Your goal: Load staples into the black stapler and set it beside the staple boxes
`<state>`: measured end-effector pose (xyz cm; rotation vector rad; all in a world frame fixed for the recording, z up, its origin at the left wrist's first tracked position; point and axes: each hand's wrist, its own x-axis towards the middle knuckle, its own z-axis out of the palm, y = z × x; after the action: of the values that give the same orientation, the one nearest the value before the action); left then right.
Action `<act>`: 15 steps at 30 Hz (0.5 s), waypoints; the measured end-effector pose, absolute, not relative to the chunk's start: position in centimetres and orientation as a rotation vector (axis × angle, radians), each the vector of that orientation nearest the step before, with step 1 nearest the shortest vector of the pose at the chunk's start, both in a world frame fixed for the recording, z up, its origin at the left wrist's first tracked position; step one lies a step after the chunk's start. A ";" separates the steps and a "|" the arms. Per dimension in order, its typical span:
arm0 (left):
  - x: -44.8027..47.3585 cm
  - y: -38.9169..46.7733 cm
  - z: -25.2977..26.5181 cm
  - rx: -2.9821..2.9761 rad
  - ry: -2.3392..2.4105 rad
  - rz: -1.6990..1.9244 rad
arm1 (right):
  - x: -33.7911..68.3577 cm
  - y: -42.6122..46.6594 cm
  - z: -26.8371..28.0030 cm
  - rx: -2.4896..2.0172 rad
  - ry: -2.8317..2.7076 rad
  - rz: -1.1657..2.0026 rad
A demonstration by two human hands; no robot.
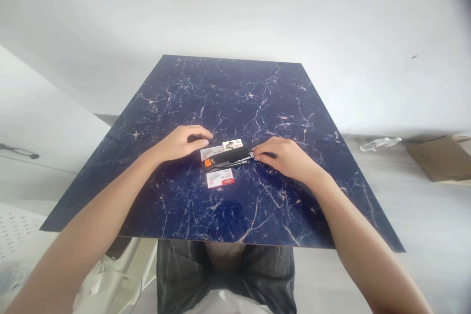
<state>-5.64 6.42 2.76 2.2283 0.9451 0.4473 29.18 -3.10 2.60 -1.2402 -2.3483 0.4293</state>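
A black stapler (231, 156) with an orange piece at its left end lies on the dark blue marbled table (253, 93). Beneath and around it are a white-and-red staple box (220, 177) in front, another printed box (211, 152) behind, and a small white box (232, 144) with a dark picture on it. My right hand (281, 154) pinches the silver metal end of the stapler; what exactly lies between the fingertips is partly hidden. My left hand (180, 142) hovers or rests at the left of the boxes, fingers stretched and thumb apart, holding nothing.
The table's far edge faces a white wall (235, 10). On the floor to the right lie a clear plastic bottle (380, 144) and a cardboard box (439, 159). A pale plastic chair or stand (110, 284) is below the table at left, with a dark flat object (118, 248).
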 end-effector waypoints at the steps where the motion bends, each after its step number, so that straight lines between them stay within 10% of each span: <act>1: -5.6 6.3 2.9 2.233 0.935 0.456 | 29.2 -3.1 2.7 -1.255 -2.331 0.432; 15: -4.0 2.9 6.3 2.326 0.808 -0.011 | 28.1 -4.8 5.1 -1.731 -2.009 0.464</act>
<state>-4.00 2.91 6.32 2.3260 0.8084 -0.0110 28.09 -4.75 5.06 -1.7315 -2.0093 0.4643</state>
